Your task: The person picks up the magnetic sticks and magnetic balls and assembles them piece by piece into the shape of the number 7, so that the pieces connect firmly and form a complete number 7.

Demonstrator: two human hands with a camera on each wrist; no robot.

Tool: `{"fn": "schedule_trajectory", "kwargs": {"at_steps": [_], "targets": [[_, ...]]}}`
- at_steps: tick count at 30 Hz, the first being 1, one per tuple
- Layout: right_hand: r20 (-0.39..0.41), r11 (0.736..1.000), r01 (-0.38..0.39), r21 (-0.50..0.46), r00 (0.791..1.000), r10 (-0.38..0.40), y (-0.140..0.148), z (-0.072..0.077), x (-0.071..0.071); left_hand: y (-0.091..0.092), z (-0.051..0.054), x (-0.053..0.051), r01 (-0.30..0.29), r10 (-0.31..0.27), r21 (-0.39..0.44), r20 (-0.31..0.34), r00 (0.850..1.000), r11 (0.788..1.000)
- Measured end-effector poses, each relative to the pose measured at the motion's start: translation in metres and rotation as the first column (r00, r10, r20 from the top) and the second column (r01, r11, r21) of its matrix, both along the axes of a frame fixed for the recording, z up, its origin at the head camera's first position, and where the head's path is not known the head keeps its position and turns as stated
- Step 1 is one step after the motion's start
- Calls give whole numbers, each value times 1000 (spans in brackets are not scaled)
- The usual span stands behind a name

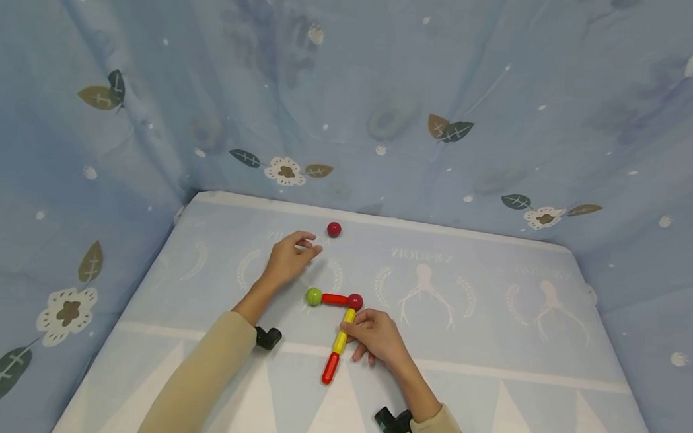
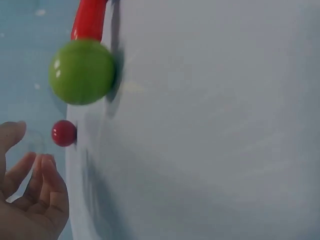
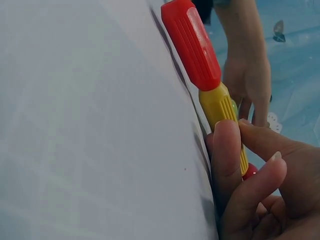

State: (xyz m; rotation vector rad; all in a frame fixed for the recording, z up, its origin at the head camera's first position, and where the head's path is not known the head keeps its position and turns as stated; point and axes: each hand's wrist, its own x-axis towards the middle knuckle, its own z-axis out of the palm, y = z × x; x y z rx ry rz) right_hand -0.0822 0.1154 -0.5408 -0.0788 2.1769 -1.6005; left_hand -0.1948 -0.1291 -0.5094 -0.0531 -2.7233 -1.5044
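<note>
My right hand pinches a yellow stick between thumb and fingers. In the right wrist view the fingers lie round that yellow stick, with a red stick end to end with it. A dark red ball sits at the yellow stick's far end. From this ball a second red stick runs left to a green ball. My left hand is above the table with loosely bent fingers and holds nothing. Just beyond its fingertips lies a loose red ball.
A patterned cloth covers the table. Blue flowered curtain stands behind its back edge and at both sides. A black wrist-worn device is at the left wrist, another black device at the right.
</note>
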Motion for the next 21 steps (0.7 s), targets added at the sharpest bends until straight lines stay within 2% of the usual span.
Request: {"fn": "schedule_trajectory", "kwargs": {"at_steps": [4,9,16,21], "targets": [[2,1000,-5,-5,1000,5,-1,0,2,5,-4,-22,-27,27,-24,36,999,999],[-3,1000,-2,2,1000,2,-2,2,2,16,-5,-39,-28,32,-64,67,997,998],[-7,1000,-2,10,1000,2,-1,3,1,27,1,-52,13,3,-148,111,994,989],[-3,1000,3,14,1000,-3,-1,3,1,30,-3,-57,37,-12,-199,125,992,979]]}}
